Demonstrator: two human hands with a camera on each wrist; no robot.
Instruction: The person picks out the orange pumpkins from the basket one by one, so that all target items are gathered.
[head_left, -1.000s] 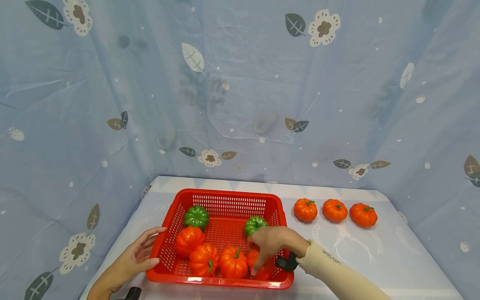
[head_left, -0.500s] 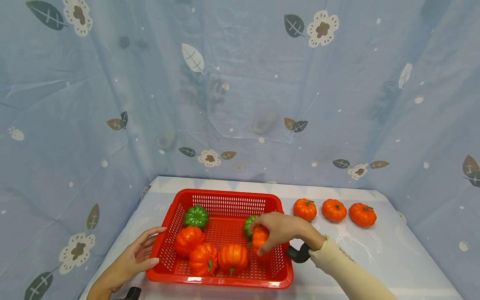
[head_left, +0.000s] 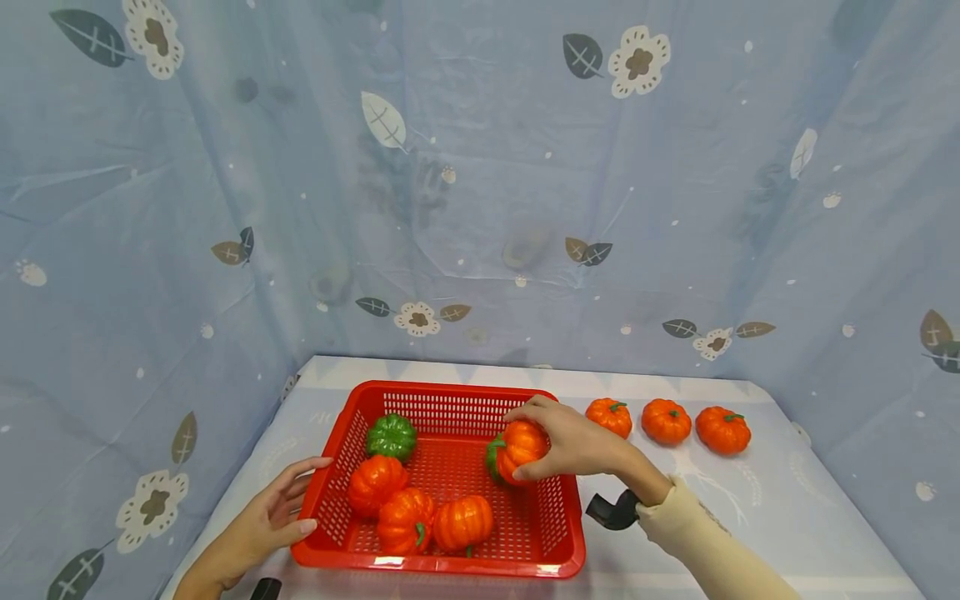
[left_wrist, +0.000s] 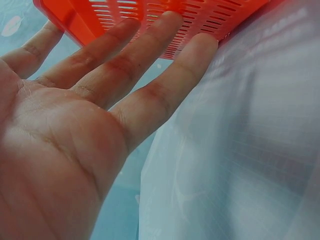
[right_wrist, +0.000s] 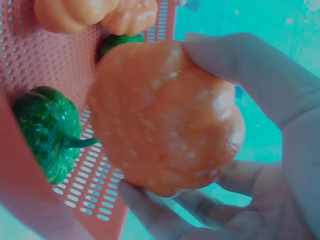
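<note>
My right hand point(head_left: 576, 442) grips an orange toy pumpkin point(head_left: 524, 448) between thumb and fingers, above the right side of a red plastic basket point(head_left: 442, 564). Close up in the right wrist view, that pumpkin hides part of the basket behind it. A green pumpkin point(right_wrist: 47, 132) lies partly behind it inside the basket. My left hand point(head_left: 264, 518) is at the basket's left wall, and its extended fingers point(left_wrist: 155, 100) reach the slotted side in the left wrist view. Several other pumpkins sit in the basket: a green one point(head_left: 392, 438) at back left, orange ones point(head_left: 406, 521) along the front.
Three orange pumpkins stand in a row on the table right of the basket, the middle one point(head_left: 666, 422) between two others. The pale patterned tablecloth point(head_left: 720, 517) covers the table. A blue floral curtain point(head_left: 480, 208) closes off the back and sides.
My right hand has lifted the orange pumpkin from the basket's front right corner, moving up and back. The neighbouring front pumpkin has tipped over. The left hand has stayed put.
</note>
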